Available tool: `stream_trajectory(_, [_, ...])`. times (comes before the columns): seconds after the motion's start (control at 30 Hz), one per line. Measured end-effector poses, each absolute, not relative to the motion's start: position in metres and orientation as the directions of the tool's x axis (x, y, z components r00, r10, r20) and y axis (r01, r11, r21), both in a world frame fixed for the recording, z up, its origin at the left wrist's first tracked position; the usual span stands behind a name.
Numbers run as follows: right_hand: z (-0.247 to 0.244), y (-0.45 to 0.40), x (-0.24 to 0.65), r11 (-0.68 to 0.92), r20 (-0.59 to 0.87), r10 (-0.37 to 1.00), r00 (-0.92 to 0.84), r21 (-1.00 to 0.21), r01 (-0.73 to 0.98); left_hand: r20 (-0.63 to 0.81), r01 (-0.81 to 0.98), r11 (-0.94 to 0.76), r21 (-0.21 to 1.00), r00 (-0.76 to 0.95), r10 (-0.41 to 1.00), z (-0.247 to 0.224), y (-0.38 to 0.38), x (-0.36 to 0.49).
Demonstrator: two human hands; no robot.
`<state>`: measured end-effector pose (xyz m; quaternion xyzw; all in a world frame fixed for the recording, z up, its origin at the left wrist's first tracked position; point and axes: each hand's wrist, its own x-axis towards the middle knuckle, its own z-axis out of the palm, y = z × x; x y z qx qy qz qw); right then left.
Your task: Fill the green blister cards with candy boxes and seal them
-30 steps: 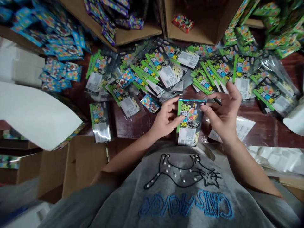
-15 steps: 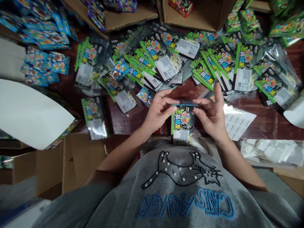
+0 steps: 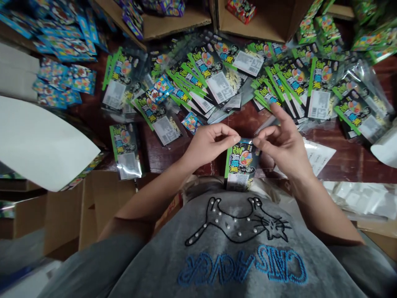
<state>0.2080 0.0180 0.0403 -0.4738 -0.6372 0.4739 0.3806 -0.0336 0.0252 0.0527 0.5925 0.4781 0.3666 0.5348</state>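
Note:
A black and green printed packet [image 3: 241, 163] hangs at the table's front edge, close to the grey shirt. My left hand [image 3: 214, 142] pinches its top edge on the left, thumb against fingertips. On the right, my right hand [image 3: 283, 145] has thumb and a finger closed on the same edge, with its index finger raised. A thin blue strip shows at the packet's top between the two pinches. Beyond my left hand, a small blue candy packet [image 3: 192, 123] lies on the table, and a larger black and green packet [image 3: 161, 120] lies behind it to the left.
Many black and green packets [image 3: 214, 72] spread across the table's back. Cardboard boxes [image 3: 176, 27] stand behind them. Blue packets [image 3: 66, 85] are heaped at the left. A white label sheet [image 3: 319, 155] lies by my right hand, and another packet [image 3: 125, 151] at the left front.
The fingertips of both hands have come closer together along the packet's top edge. My right hand's raised finger now leans left. The view has shifted slightly.

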Motion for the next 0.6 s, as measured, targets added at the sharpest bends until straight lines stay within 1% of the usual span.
stream_trajectory(0.1, [0.038,0.028,0.215,0.089,0.026,0.958,-0.286,-0.974,0.208,-0.103,0.154,0.056,0.987,0.318,0.942,0.055,0.034,-0.036])
stream_trajectory(0.23, [0.044,0.023,0.223,0.119,0.036,0.949,-0.314,-0.961,0.250,-0.093,0.143,0.040,0.989,0.381,0.920,0.055,0.031,-0.039])
stream_trajectory(0.43, [0.060,0.008,0.237,0.192,0.076,0.935,-0.347,-0.930,0.313,0.041,0.062,-0.070,0.996,0.375,0.926,0.047,0.018,-0.034])
stream_trajectory(0.53, [0.077,0.017,0.245,0.230,0.101,0.937,-0.334,-0.899,0.372,0.092,0.088,-0.137,0.987,0.390,0.916,0.045,0.019,-0.031])
stream_trajectory(0.6, [0.091,0.027,0.247,0.264,0.090,0.915,-0.394,-0.871,0.414,0.108,0.120,-0.168,0.978,0.395,0.912,0.045,0.020,-0.029])
